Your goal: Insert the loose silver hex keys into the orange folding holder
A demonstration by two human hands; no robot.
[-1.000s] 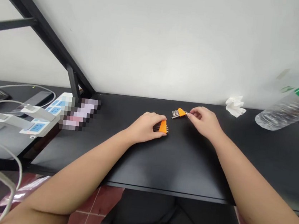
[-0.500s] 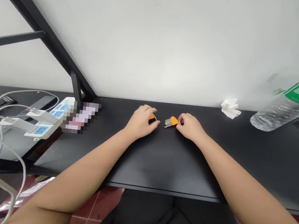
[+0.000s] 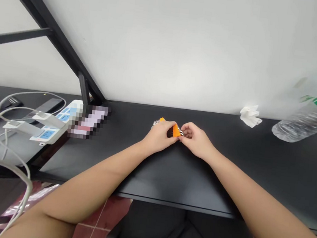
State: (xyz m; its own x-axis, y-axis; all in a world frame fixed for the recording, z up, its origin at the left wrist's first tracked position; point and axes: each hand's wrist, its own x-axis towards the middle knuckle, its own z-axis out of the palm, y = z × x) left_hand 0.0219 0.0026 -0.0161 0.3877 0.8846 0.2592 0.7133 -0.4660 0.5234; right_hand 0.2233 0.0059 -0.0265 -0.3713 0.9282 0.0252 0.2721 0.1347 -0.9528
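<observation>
Two small orange holders carrying rows of thin metal keys are at the middle of the black table (image 3: 197,177). My left hand (image 3: 159,137) is closed around one orange key set (image 3: 160,120), whose metal tips stick out above my fingers. My right hand (image 3: 195,138) pinches the second orange key set (image 3: 176,131) and presses it against my left hand. Both hands touch each other just above the tabletop.
A crumpled white tissue (image 3: 249,115) lies by the wall at the right. A clear plastic bottle with a green label (image 3: 308,113) lies at the far right. A white power strip (image 3: 50,124) with plugged white cables (image 3: 10,132) sits left, beside a black slanted frame (image 3: 56,34).
My two hands have drawn together at the table's middle. The right hand brought its orange key set leftward until it met the left hand, which lifted its own set.
</observation>
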